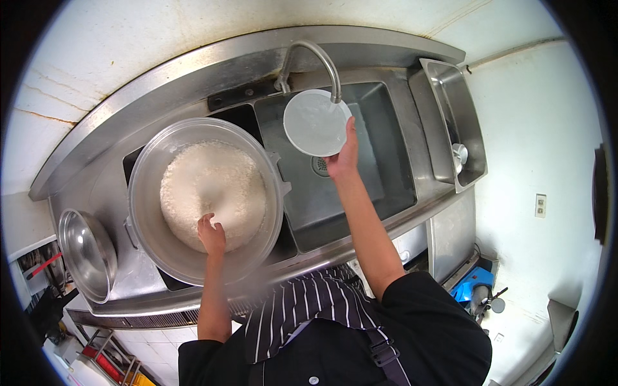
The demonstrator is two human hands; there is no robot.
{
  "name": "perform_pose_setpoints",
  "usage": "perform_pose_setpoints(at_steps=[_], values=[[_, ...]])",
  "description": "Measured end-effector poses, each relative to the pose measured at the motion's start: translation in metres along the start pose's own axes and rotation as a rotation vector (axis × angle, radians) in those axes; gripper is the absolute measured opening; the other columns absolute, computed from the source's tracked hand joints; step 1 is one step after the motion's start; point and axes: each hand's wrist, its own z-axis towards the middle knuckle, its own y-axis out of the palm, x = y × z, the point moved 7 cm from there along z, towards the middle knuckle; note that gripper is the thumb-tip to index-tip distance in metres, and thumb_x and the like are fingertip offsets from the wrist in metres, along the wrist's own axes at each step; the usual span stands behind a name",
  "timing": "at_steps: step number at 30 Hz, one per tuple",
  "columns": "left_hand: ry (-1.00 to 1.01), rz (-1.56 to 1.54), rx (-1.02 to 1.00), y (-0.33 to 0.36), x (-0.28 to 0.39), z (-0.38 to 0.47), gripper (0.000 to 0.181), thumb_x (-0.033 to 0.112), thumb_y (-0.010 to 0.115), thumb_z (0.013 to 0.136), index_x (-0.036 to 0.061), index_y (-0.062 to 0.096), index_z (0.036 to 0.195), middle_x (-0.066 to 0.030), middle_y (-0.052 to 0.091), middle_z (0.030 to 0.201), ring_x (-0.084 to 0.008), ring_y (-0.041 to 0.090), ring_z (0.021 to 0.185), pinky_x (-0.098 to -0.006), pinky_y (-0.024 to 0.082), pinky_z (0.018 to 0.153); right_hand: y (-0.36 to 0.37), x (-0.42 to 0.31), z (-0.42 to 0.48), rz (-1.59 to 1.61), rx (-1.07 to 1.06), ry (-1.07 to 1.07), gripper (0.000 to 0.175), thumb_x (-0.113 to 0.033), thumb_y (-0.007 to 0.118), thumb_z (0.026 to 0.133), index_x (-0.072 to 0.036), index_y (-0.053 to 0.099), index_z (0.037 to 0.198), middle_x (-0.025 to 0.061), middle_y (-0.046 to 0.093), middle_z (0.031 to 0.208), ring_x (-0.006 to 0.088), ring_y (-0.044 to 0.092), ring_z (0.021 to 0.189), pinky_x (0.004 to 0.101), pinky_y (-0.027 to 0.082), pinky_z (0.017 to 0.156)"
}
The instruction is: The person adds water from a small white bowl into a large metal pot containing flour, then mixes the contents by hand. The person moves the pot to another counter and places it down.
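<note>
My right hand grips the rim of a round white bowl, held up over the right sink basin. The bowl's mouth is under the end of the curved steel faucet, and clear water appears to be in it. My left hand hovers over or touches the near part of the white rice; contact is hard to tell. Its fingers are loosely bent and apart, with nothing seen in them. The rice lies heaped in a large metal pot, which sits across the left basin.
A drain shows in the sink basin. On the counter's left end, a steel bowl leans on its side. At the right end stands a deep steel pan with a small white object inside. The backsplash curves behind.
</note>
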Motion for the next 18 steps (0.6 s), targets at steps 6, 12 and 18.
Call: perform_pose_setpoints(at_steps=[6,12,18], values=[[-0.006,0.044,0.042,-0.002,-0.002,-0.011,0.032,0.006,0.058,0.077,0.0072,0.065,0.109,-0.0170,0.060,0.114,-0.0344,0.056,0.112,-0.0459,0.044,0.098,0.005,-0.002,-0.003,0.021,-0.007,-0.020,0.065,-0.062,0.049,0.094,-0.012,0.049,0.137,0.0041,0.061,0.128,0.0188,0.063,0.111,0.0301,0.055,0.078],[-0.080,0.046,0.027,-0.005,-0.004,-0.014,0.033,0.006,0.058,0.078,0.0058,0.065,0.110,-0.0184,0.059,0.115,-0.0360,0.056,0.112,-0.0461,0.043,0.099,-0.004,0.000,0.002,-0.005,-0.039,0.004,0.064,-0.062,0.049,0.094,-0.013,0.050,0.135,0.0035,0.062,0.125,0.0160,0.065,0.106,0.0267,0.054,0.070],[-0.104,0.032,0.018,-0.007,-0.004,-0.014,0.033,0.007,0.058,0.078,0.0063,0.065,0.111,-0.0182,0.058,0.117,-0.0355,0.055,0.115,-0.0460,0.042,0.100,0.011,-0.008,-0.004,0.001,0.005,-0.040,0.060,-0.063,0.047,0.095,-0.015,0.054,0.129,-0.0010,0.066,0.110,0.0087,0.066,0.083,0.0212,0.042,0.047]])
